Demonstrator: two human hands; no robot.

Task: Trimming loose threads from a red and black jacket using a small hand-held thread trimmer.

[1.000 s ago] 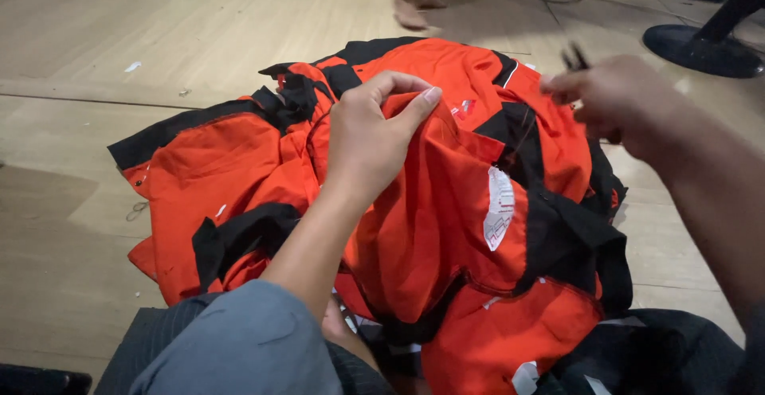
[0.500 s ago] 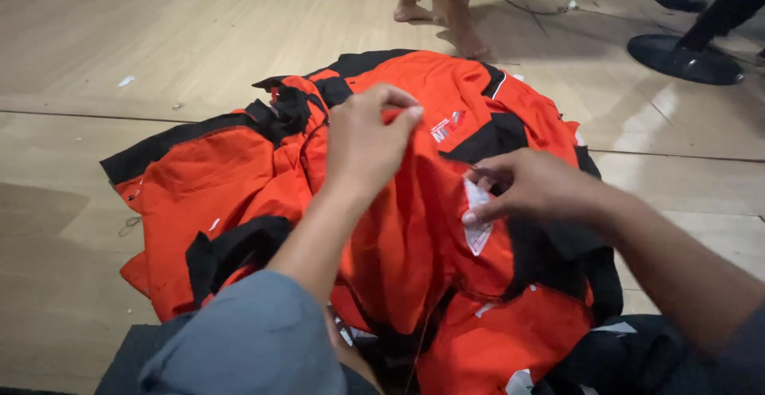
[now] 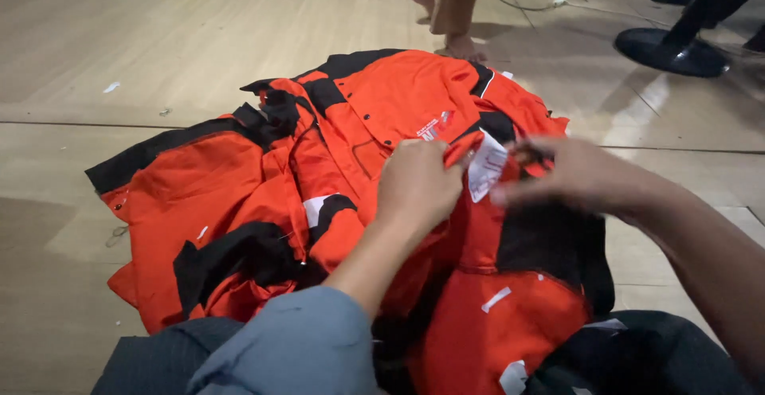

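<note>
A pile of orange and black jackets (image 3: 263,204) lies on the wooden floor in front of me. My left hand (image 3: 418,184) pinches a fold of orange cloth on the top jacket, next to a white label (image 3: 484,166). My right hand (image 3: 578,176) is blurred and sits just right of the label, its fingertips at the label's edge. Something small and dark shows at its fingers; I cannot tell what it is.
Another person's bare feet (image 3: 450,9) stand on the floor just behind the pile. A black round fan base (image 3: 669,51) with a cable sits at the far right. Dark cloth (image 3: 637,355) lies at the bottom right. Small scraps lie on the floor at left.
My right hand has come down from the upper right onto the jacket and now works at the white label. My left hand has stayed on the cloth, lifting the fold.
</note>
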